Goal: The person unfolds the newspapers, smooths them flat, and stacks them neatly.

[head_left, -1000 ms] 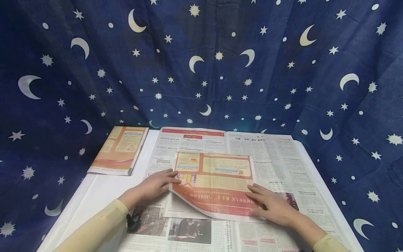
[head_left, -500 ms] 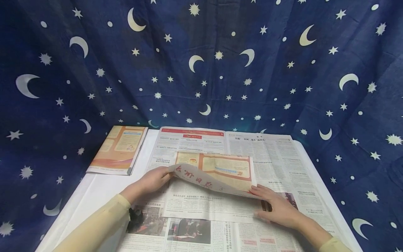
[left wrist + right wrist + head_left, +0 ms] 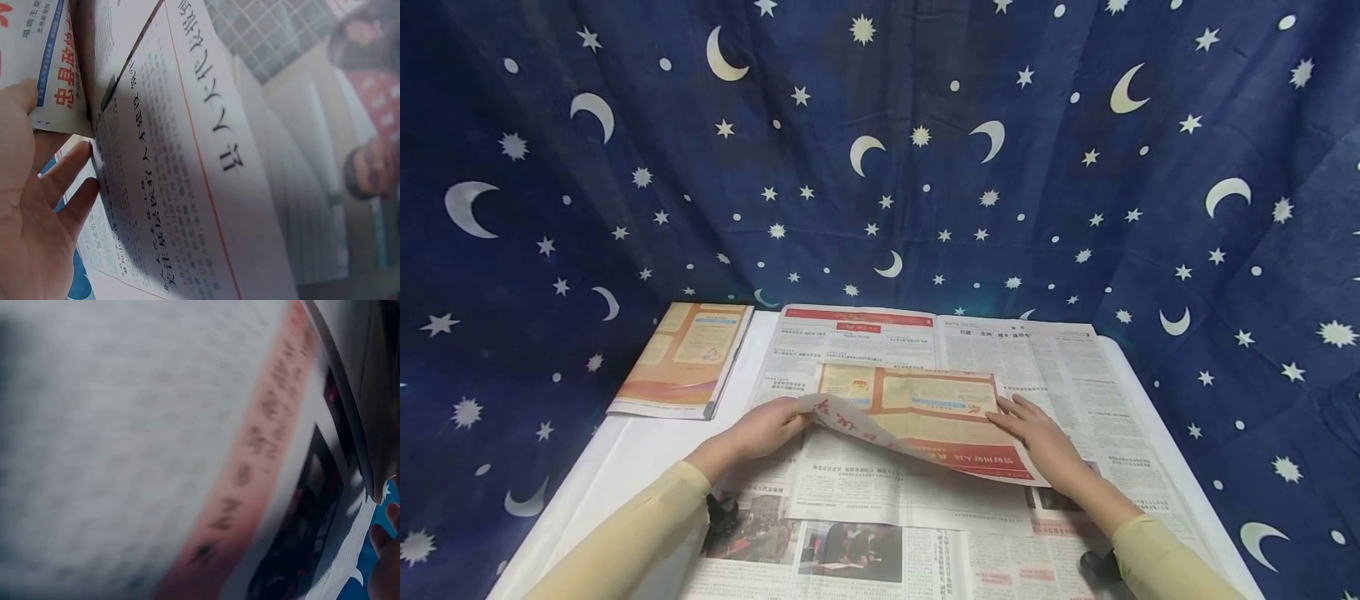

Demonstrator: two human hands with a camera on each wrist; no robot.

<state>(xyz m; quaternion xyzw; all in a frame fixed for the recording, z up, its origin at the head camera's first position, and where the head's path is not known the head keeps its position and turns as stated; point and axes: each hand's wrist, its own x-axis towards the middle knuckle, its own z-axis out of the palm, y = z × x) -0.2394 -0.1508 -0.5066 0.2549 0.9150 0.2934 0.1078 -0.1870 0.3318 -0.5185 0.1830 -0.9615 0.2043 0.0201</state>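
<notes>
A smaller newspaper with an orange-and-red page (image 3: 940,412) lies over a spread newspaper. Its near-left edge is raised and curls back, showing a white underside with red characters. My left hand (image 3: 765,429) pinches this raised corner. In the left wrist view, the left thumb lies on the printed sheet (image 3: 53,69), and the other fingers (image 3: 75,203) are below it. My right hand (image 3: 1043,440) is at the page's right edge, fingers extended over it. Only a few right fingertips (image 3: 384,534) show in the right wrist view, beside the paper's edge.
The spread newspaper (image 3: 1060,383) covers much of the white table (image 3: 595,492). A folded orange newspaper (image 3: 681,362) lies at the back left. Behind the table hangs a dark blue curtain (image 3: 820,217) with moons and stars.
The left hand has gone from lying on the corner to pinching and lifting it, curling the near edge over. The right hand has moved away from the body, along the right edge.
</notes>
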